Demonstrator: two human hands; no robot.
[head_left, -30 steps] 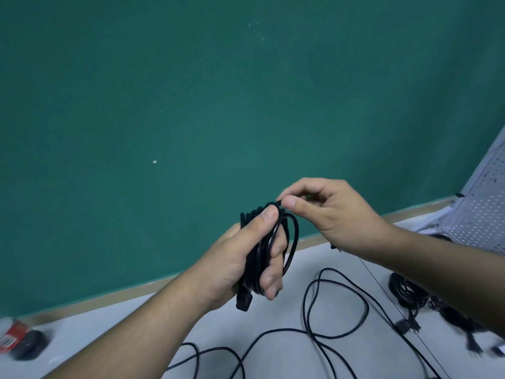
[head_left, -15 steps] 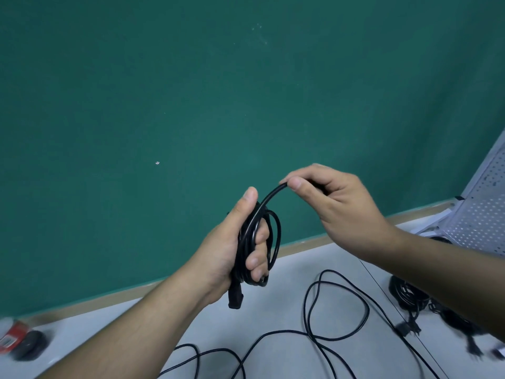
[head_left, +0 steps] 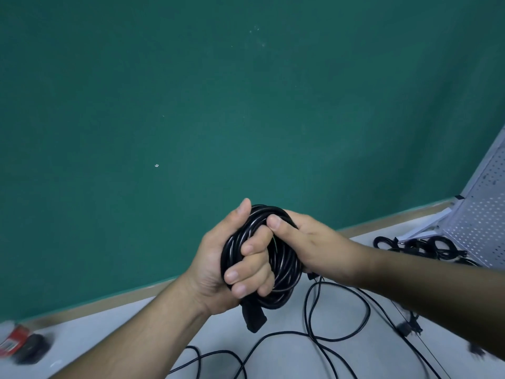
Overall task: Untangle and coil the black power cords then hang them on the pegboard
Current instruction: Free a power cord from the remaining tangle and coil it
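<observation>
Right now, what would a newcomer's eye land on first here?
The coiled black cord at centre frame, gripped by the left hand and the right hand, stands out against the plain green wall. Below it, loose black cords sprawl over the white table. At far right is a white pegboard, with more cord bundles at its foot.

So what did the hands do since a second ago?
The right hand, which was pinching a loop of cord above the bundle, brought it down and moved in; it now grips the coiled power cord beside the left hand. The left hand kept its grip throughout. The loose cords on the table and the pegboard stayed put.
</observation>
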